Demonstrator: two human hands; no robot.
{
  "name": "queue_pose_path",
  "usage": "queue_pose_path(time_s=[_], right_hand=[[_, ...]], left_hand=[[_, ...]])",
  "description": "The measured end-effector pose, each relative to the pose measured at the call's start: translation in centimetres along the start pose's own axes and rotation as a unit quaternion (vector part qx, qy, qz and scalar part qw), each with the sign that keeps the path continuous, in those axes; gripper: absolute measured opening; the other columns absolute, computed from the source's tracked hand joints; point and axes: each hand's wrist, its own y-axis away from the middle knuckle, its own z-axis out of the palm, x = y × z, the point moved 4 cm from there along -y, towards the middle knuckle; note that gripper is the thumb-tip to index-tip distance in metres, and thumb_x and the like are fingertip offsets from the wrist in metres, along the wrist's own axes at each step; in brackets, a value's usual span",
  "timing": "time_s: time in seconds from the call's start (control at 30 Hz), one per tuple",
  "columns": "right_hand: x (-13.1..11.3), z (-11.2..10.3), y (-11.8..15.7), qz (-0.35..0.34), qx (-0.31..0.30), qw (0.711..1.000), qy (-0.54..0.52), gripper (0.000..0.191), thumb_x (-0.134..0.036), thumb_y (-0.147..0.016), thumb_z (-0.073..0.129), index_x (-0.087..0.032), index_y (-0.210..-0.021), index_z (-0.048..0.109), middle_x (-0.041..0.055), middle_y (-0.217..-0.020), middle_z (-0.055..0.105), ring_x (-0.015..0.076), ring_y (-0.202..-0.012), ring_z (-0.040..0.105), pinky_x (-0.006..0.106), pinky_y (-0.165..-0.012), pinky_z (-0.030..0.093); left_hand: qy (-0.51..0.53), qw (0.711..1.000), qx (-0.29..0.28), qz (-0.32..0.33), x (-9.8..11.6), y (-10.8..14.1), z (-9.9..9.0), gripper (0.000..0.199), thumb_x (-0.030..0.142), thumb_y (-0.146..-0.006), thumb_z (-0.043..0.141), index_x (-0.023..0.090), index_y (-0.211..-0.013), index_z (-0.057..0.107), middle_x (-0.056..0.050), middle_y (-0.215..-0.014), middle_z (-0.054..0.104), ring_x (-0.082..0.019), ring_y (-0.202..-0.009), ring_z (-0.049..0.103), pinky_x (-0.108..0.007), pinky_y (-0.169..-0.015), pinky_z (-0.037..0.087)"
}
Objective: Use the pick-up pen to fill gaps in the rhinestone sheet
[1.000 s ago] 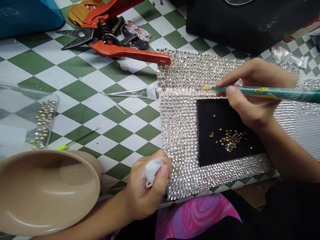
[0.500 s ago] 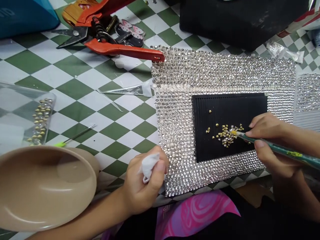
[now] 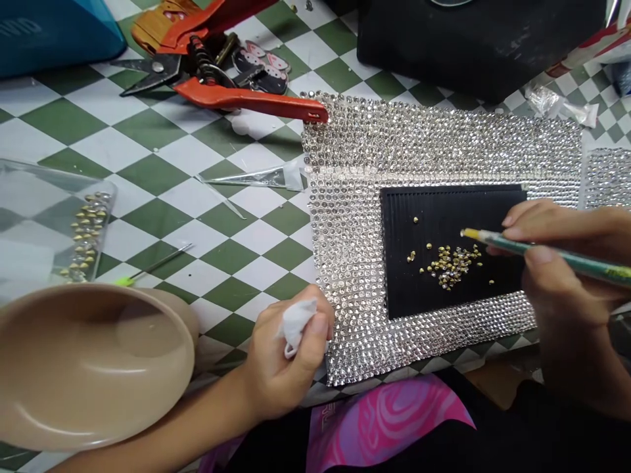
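We find the right hand (image 3: 566,263) at the right of the view, its fingers (image 3: 525,226) pressed together and pinching a slim green pick pencil (image 3: 552,253), whose yellow waxy tip (image 3: 468,233) points left over a black ribbed mat (image 3: 444,203). The tip seems to hang just above a loose scatter of small gold studs (image 3: 451,266) on that mat, though from this angle we cannot be certain it touches none of them. The mat fills a rectangular opening framed by a silver rhinestone sheet (image 3: 434,141), which lies on a green-and-white checkered worktop (image 3: 158,171). The left hand (image 3: 280,361) rests against the sheet's lower left edge, its fingers (image 3: 315,328) curled around a crumpled white tissue (image 3: 296,325). Beside that hand sits a tilted round beige bowl (image 3: 89,368), and beyond it a clear plastic tray (image 3: 49,197) holds a band of gold studs (image 3: 83,236). A thin needle with a lime-green handle (image 3: 152,268) lies between tray and sheet, while red-handled metal shears (image 3: 246,98) reach the sheet's top left corner.
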Motion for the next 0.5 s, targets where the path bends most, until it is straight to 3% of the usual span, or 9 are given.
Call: queue_pose_path(time_s=[0.07,0.13,0.3,0.5], right_hand=[[0.0,0.6,-1.5,-0.011,0.02,1.0,0.0,0.01,-0.022,-0.082,0.062,-0.026,-0.085,0.07,0.0053,-0.074,0.07,0.0196,-0.062,0.064,0.039,-0.053,0.048],[0.0,1.8,-3.2,-0.02,-0.002,1.0,0.003,0.011,-0.017,-0.08,0.065,-0.025,-0.086,0.071,0.0058,-0.083,0.074,0.0189,-0.068,0.068,0.037,-0.056,0.051],[-0.7,5.4,-6.1,-0.114,-0.086,0.99,0.012,0.01,-0.011,-0.082,0.064,-0.02,-0.087,0.067,-0.0009,-0.081,0.072,0.0099,-0.069,0.066,0.025,-0.064,0.055],[-0.8,6.6,-6.7,-0.146,-0.082,0.986,0.024,0.016,-0.009,-0.079,0.066,-0.024,-0.084,0.063,-0.0052,-0.076,0.069,0.0096,-0.066,0.063,0.024,-0.062,0.052]], left_hand=[[0.003,1.0,-0.006,0.004,0.0,0.0,0.0,0.026,0.013,-0.097,0.04,0.021,-0.073,0.047,0.006,-0.063,0.044,-0.006,-0.051,0.043,-0.018,-0.049,0.037],[0.001,1.0,-0.004,0.005,0.1,-0.1,0.0,0.026,0.014,-0.097,0.04,0.02,-0.072,0.047,0.006,-0.063,0.044,-0.006,-0.051,0.043,-0.019,-0.049,0.037],[0.011,1.0,0.007,-0.02,0.3,-0.1,0.0,0.029,0.017,-0.097,0.041,0.02,-0.069,0.047,0.005,-0.061,0.043,-0.007,-0.05,0.042,-0.021,-0.048,0.036],[0.023,0.999,-0.002,-0.032,0.3,-0.3,0.1,0.028,0.015,-0.095,0.04,0.019,-0.068,0.046,0.004,-0.06,0.043,-0.007,-0.047,0.04,-0.022,-0.044,0.034]])
